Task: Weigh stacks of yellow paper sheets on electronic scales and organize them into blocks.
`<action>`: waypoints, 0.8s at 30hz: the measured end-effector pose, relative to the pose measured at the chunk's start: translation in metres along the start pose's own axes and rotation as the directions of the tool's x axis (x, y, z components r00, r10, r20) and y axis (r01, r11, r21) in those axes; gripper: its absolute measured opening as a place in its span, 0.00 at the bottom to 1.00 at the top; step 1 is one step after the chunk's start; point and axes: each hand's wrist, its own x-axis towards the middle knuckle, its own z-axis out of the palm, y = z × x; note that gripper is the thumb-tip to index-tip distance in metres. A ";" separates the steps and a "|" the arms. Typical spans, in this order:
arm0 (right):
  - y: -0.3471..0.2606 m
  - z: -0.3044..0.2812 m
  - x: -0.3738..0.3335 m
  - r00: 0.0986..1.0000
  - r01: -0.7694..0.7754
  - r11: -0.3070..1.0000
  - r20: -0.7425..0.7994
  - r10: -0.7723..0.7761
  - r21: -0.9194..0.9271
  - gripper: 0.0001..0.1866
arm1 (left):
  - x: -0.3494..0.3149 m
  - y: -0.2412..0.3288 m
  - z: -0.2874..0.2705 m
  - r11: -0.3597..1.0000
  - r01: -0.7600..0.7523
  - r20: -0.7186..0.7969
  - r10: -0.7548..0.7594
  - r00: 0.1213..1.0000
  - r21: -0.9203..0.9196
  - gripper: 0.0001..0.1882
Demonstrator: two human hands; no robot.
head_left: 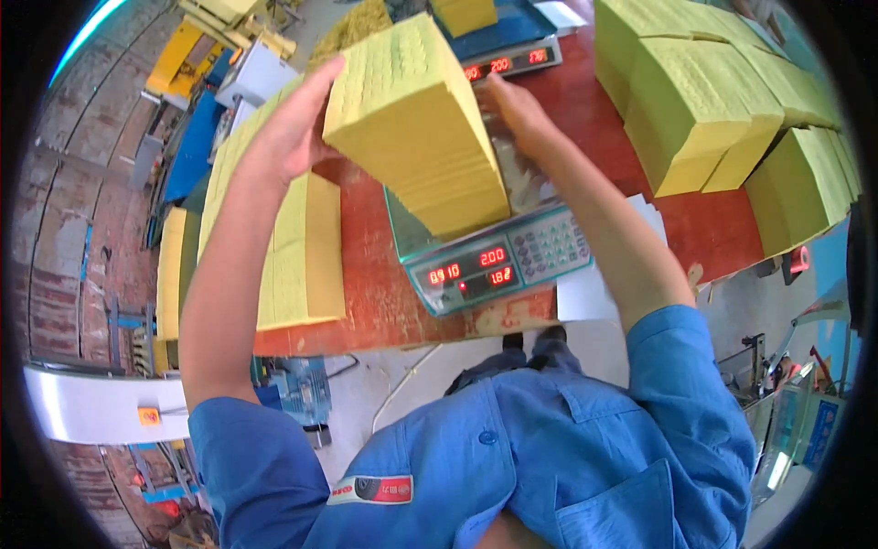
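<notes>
Left of your grip, yellow piles [306, 242] stand on the red table [375, 311]. Your left hand [297, 128] lies against the left side of a tall yellow stack [416, 146], which is between your hands; some fingers are hidden, so I can't tell how firmly they clasp it. Below your grip, nearer you, is the scale [498, 261]. Your right hand [523, 114] is bent beside the stack's right edge; contact is unclear. Farther right stand yellow blocks [690, 105].
</notes>
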 end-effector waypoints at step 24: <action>0.044 0.071 -0.265 0.953 -0.251 0.865 -0.044 0.298 0.434 0.20 | -0.004 -0.057 -0.061 0.993 0.121 0.374 -0.113 0.921 0.002 0.30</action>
